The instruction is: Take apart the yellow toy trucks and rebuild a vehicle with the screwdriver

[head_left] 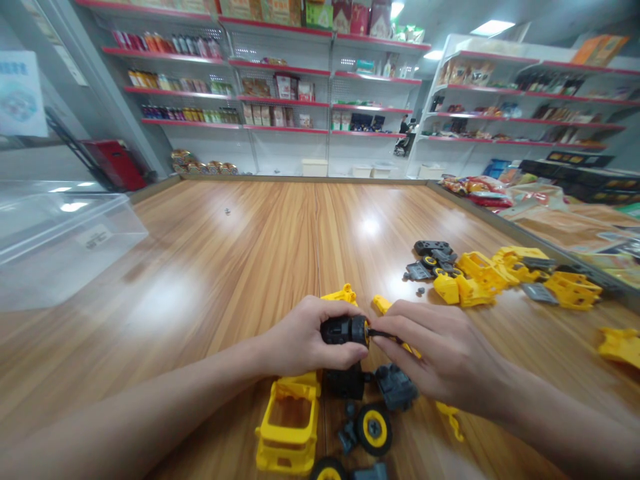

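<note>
My left hand [305, 337] is closed around a black toy chassis part [336, 330], which carries a black wheel [361, 331] with a yellow hub. Pinched in my right hand [440, 347] is a slim dark screwdriver [384, 333], its tip at the wheel's hub; the fingers hide most of its handle. Below the hands lie a yellow cab frame [289, 427], a loose wheel [374, 429], a grey block-shaped part [395, 385] and a small yellow hook [453, 421]. Another yellow piece [343, 294] shows just behind my left hand.
Yellow toy body parts [480, 277] and dark grey parts [434, 257] are heaped on the wooden table's right side. A clear plastic bin [65, 247] stands at left. Small metal bits [227, 211] lie far back. Stocked shelves [280, 67] rise beyond the table.
</note>
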### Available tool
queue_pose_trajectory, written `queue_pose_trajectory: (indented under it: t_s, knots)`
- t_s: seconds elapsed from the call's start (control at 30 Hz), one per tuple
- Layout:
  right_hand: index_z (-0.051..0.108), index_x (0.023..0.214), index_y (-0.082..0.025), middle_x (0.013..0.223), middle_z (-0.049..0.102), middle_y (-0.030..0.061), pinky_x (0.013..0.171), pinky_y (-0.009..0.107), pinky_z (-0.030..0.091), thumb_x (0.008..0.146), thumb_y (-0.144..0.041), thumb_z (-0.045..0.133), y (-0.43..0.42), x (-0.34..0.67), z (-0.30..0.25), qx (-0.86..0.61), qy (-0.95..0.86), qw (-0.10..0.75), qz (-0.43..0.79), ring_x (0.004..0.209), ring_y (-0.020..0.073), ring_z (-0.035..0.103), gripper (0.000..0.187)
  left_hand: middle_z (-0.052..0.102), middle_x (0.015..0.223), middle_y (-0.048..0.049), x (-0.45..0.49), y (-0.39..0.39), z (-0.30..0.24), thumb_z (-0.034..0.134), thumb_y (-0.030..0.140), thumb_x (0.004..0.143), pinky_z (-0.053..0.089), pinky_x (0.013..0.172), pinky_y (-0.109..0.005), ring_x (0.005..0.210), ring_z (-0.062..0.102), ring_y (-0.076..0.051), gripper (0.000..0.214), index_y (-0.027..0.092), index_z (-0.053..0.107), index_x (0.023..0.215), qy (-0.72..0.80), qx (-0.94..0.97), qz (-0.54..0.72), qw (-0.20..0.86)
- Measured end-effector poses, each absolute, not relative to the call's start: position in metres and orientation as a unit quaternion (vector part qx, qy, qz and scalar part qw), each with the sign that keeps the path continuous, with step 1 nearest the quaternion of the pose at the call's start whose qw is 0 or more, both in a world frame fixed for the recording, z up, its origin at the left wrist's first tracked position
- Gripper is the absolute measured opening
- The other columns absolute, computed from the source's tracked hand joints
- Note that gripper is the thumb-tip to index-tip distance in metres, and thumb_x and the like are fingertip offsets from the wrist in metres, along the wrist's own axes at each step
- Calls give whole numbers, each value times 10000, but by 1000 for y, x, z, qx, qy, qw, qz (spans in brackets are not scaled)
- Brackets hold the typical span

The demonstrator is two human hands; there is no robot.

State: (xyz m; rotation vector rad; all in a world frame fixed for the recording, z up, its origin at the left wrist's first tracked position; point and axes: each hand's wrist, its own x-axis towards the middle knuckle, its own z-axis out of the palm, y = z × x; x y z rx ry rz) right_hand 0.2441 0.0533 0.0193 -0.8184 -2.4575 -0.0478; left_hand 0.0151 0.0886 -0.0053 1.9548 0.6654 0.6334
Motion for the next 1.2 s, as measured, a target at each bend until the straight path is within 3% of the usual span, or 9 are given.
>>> queue_pose_trajectory:
  t_s: [0.47,0.73,0.83,1.0,1.2]
  knots:
    - [668,1076,-153,826,645,55,618,305,410,909,-103,541,52,245,21,-290,-920,257,-69,713,167,560,215,607,794,-2,16,88,-4,649,349,811,442,618,-207,674,525,-112,307,137,668,1033,285,797,260,464]
    - [600,1223,-196,1094,554,117,710,357,471,848,-55,519,50,249,24,-310,-910,273,-33,893,225,547,409,608,777,2,16,87,-3,637,357,820,434,599,-209,656,519,-109,327,142,675,1064,296,793,254,468]
    - [572,1175,-152,1081,557,122,736,332,490,865,-68,525,53,249,25,-318,-899,299,38,911,207,564,325,602,783,8,15,88,-3,650,336,810,432,605,-209,665,518,-108,328,153,664,1081,297,795,259,461]
    - [612,981,-186,853,641,26,704,273,480,899,-179,622,57,248,24,-349,-872,336,64,784,152,607,83,613,853,-3,15,89,-4,645,305,801,455,634,-222,712,537,-119,301,149,625,1058,308,786,262,469]
    - [559,1163,-175,1076,595,113,809,358,520,914,-115,487,57,249,23,-331,-875,341,89,981,221,592,266,565,792,25,15,88,-4,653,277,783,426,600,-208,666,489,-99,290,157,626,1046,312,787,262,463]
